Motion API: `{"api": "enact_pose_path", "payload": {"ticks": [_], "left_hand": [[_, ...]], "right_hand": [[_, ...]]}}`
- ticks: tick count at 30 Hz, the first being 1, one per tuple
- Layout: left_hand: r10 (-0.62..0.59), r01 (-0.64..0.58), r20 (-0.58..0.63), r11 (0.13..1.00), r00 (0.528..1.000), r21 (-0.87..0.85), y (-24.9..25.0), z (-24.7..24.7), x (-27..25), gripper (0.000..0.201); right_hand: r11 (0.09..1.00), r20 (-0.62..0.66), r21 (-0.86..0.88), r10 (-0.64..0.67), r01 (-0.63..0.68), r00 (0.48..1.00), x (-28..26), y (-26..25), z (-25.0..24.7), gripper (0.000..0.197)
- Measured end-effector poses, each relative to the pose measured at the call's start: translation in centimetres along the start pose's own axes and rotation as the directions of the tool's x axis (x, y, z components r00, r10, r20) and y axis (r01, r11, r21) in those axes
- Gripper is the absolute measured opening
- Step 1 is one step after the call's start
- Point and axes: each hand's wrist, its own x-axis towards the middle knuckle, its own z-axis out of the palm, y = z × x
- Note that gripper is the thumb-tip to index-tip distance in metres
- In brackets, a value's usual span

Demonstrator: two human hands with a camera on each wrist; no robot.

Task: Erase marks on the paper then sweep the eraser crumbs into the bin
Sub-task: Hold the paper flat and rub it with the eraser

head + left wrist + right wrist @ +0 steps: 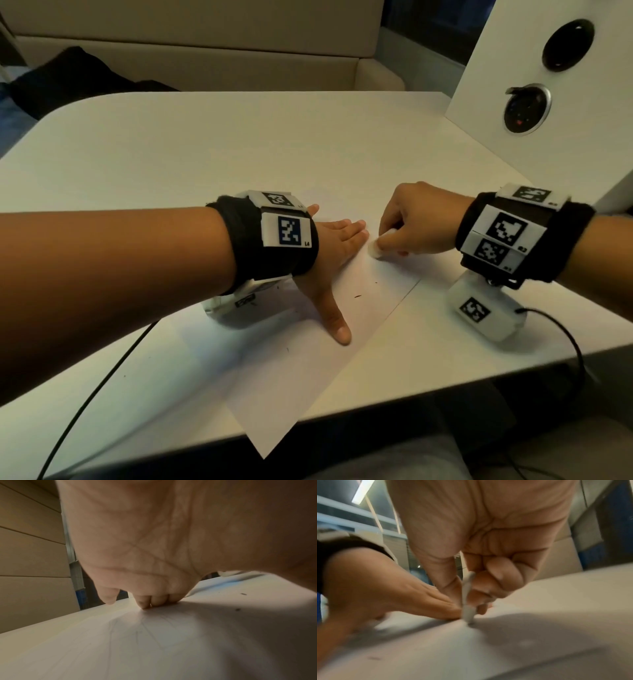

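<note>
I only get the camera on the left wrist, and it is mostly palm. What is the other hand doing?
Observer: The right hand pinches a small white eraser and presses its tip on the paper.
Operator: Is it close to my fingers?
Observer: Very close. In the right wrist view the eraser stands just beside the left hand's fingertips; I cannot tell if they touch.
Operator: Is the paper all on the table?
Observer: No. In the head view one corner of the paper hangs over the near edge of the table.
Operator: Are there crumbs yet?
Observer: A few dark crumbs lie on the paper near the left hand.
</note>
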Motion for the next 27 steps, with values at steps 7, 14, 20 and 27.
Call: {"api": "enact_pose_path", "payload": {"ticks": [7,14,20,27], "left_hand": [[0.001,-0.001,0.003,1.000,1.000,0.002,-0.1,0.1,0.0,0.142],[0.000,0.000,0.008,1.000,1.000,0.003,-0.2,0.1,0.2,0.144],[-0.001,0.001,0.004,1.000,1.000,-0.002,-0.1,-0.1,-0.1,0.142],[0.020,-0.019,0.013,1.000,1.000,-0.017,-0.5,0.2,0.1,0.145]], "right_hand": [[0.998,0.077,0.009,-0.066,0.065,0.995,-0.7,-0.6,0.2,0.025],[0.983,0.100,0.000,-0.184,0.185,0.978,-2.2,-1.6,1.3,0.029],[0.998,0.002,-0.012,-0.064,0.064,0.998,-0.7,0.6,0.1,0.024],[0.974,0.072,-0.030,-0.221,0.224,0.973,-2.5,-1.0,0.9,0.030]]}}
